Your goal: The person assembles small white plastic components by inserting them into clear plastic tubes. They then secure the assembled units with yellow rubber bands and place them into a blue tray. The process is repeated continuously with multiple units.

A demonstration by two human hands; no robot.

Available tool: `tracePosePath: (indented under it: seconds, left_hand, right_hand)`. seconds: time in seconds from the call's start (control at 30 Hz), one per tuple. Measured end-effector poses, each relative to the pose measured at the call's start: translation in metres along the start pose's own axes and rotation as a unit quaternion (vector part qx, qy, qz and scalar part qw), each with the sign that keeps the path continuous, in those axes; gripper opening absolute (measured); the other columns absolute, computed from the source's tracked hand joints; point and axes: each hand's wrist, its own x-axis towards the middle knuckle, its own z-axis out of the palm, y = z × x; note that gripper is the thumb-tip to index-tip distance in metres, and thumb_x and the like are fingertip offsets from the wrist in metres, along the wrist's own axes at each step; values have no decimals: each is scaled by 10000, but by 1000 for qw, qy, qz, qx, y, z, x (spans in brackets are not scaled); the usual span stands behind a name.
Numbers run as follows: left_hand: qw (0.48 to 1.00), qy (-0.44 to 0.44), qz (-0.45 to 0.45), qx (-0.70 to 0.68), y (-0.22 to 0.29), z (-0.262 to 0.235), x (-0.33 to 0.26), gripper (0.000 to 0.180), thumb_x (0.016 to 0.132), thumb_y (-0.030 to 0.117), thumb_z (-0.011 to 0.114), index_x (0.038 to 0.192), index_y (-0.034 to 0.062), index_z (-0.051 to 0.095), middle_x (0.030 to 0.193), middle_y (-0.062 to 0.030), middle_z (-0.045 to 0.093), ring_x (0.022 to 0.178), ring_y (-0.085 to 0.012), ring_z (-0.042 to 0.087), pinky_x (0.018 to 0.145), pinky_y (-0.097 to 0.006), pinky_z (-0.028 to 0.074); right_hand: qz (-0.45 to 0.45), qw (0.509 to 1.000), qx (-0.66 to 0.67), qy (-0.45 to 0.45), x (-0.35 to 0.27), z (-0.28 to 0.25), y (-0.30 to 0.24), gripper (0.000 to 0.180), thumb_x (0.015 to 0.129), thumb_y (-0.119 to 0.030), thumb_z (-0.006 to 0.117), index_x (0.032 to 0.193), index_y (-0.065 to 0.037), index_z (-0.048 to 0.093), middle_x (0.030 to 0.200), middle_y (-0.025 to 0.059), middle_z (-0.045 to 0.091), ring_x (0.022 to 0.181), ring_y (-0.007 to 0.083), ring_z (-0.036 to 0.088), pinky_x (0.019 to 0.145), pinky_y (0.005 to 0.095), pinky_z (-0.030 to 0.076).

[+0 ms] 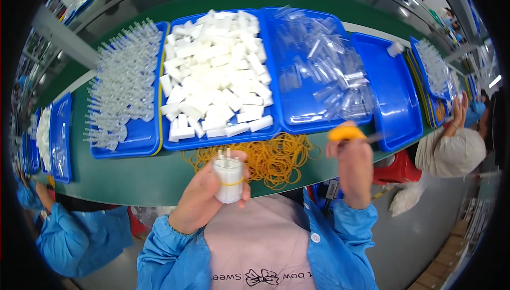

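Low in front of my body, my left hand (199,197) is closed round a white plug adapter (229,181), its prongs pointing up. A yellow rubber band (232,183) circles the adapter. To the right, over the table's near edge, my right hand (350,149) is closed on a yellow-handled tool (346,132). A thin blurred shaft seems to stick out to its right, and I cannot make out the kind of tool. Between my hands, a loose pile of yellow rubber bands (271,160) lies on the green table (143,178).
Blue trays line the table: clear pronged parts (125,77), white blocks (212,72), clear plastic sleeves (329,66), and a blue tray (390,93) with one white piece (395,49). Co-workers sit left (85,237) and right (451,146). A red stool (396,170) stands at right.
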Motion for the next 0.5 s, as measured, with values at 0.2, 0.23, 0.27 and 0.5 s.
tracePosePath:
  seconds: [0.2, 0.23, 0.27, 0.5]
  left_hand:
    - [995, -32, -4, 96, 4, 11, 1, 585, 899, 166, 576, 1396, 41, 293, 1221, -73, 479, 981, -144, 535, 817, -295, 475]
    - [994, -31, -4, 108, 4, 14, 1, 582, 895, 136, 574, 1396, 40, 293, 1237, -69, 473, 1012, -142, 525, 840, -294, 466]
    - [993, -31, -2, 118, 2, 16, 3, 580, 891, 105, 571, 1396, 40, 293, 1252, -65, 467, 1042, -140, 515, 863, -294, 458]
    - [960, -17, 75, 271, -1, 14, 1, 622, 851, 83, 605, 1389, 14, 301, 1299, -79, 441, 1153, -148, 459, 966, -295, 385]
  right_hand:
    - [-71, 997, -7, 14, -6, 31, -42, 470, 945, -409, 441, 958, 48, 549, 783, 98, 556, 568, 96, 454, 472, 219, 369]
    - [-82, 995, -59, -4, -3, 43, -51, 426, 938, -391, 482, 917, 30, 542, 716, 79, 562, 504, 60, 402, 426, 202, 305]
    - [-58, 996, -57, -18, -3, 52, -54, 410, 936, -380, 490, 904, 26, 542, 713, 77, 562, 505, 57, 401, 428, 201, 299]
    - [14, 990, -97, -100, 10, 78, -38, 333, 953, -266, 475, 778, 9, 546, 702, 48, 534, 600, 76, 457, 526, 221, 346]
